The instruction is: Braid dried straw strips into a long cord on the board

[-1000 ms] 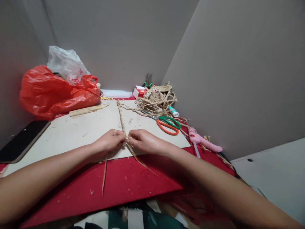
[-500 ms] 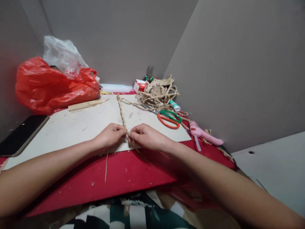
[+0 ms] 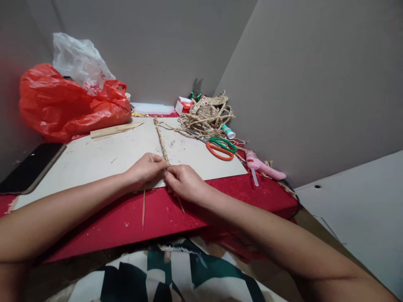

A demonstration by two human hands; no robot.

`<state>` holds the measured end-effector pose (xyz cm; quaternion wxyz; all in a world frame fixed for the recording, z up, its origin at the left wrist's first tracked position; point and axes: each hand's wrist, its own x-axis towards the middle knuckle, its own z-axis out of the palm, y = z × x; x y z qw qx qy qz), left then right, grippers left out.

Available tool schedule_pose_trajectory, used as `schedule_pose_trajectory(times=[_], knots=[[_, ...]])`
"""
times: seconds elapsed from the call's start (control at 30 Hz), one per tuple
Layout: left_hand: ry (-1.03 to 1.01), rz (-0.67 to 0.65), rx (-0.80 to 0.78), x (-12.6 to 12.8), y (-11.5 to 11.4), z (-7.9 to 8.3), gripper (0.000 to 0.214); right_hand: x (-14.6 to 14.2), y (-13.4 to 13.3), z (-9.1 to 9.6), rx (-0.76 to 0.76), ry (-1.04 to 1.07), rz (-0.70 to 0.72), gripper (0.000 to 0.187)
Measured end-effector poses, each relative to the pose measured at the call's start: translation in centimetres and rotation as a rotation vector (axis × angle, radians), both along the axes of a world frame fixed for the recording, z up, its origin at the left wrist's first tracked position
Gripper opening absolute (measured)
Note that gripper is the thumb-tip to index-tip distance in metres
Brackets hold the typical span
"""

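A braided straw cord (image 3: 160, 140) runs down the white board (image 3: 126, 147) toward me. My left hand (image 3: 149, 167) pinches its near end from the left, fingers closed. Right against it, my right hand (image 3: 181, 179) is closed on the same end from the other side. Loose straw strands hang below the hands: one thin strand (image 3: 144, 209) under the left, another (image 3: 180, 204) under the right. The fingertips hide the exact spot where the strands meet.
Behind the cord lies a heap of twisted straw rope (image 3: 206, 115), with scissors (image 3: 222, 147) beside it. A pink glue gun (image 3: 262, 166) rests at the right edge. To the left are a phone (image 3: 33, 167), flat straw strips (image 3: 115, 130) and a red plastic bag (image 3: 72, 107).
My right hand has drawn in closer to the left and turned slightly, and a strand now shows below it. The camera view has shifted a little.
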<state>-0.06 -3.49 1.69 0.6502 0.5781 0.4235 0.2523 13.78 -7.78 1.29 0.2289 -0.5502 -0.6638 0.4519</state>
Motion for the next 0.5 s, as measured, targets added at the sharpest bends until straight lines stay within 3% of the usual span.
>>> schedule_pose_trajectory(times=[0.1,0.17,0.33,0.5], knots=[[-0.002,-0.01,-0.033,0.0,-0.1,0.1,0.017,0.5,-1.3,1.2,0.228,-0.224,0.131,0.026],[-0.011,-0.027,-0.031,-0.1,0.1,0.2,0.016,1.3,-1.7,2.0,0.268,-0.199,0.154,0.032],[-0.071,-0.089,-0.043,-0.3,0.7,0.1,0.022,3.3,0.6,2.1,0.432,-0.019,-0.189,0.027],[-0.129,-0.136,-0.111,-0.4,0.9,0.4,0.028,2.6,3.4,0.3,0.22,0.166,0.018,0.023]])
